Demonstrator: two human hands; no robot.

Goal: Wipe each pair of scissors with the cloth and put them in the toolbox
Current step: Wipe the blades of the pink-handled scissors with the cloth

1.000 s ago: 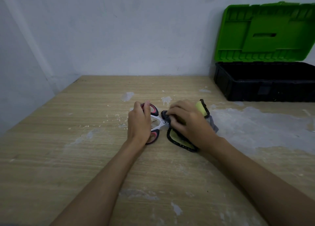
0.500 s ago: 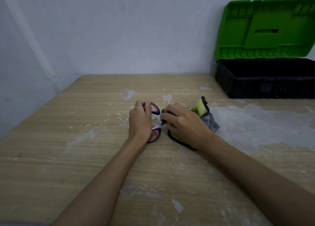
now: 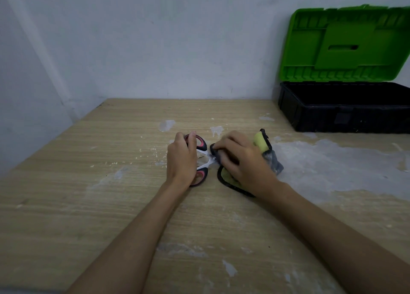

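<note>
**Scissors held flat under the cloth**

The left hand (image 3: 180, 160) grips the red-and-black handles of the scissors (image 3: 200, 158), which lie on the wooden table (image 3: 88, 194). The right hand (image 3: 243, 163) clutches the yellow, black-edged cloth (image 3: 260, 142) over the blades. The toolbox (image 3: 343, 107) stands open at the table's far right, well apart

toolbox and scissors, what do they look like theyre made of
Toolbox: looks like moulded plastic, matte black tray and green ribbed lid. Scissors: bright, shiny shanks, probably steel; black and red handle loops, likely plastic or rubber, which one unclear.
</note>
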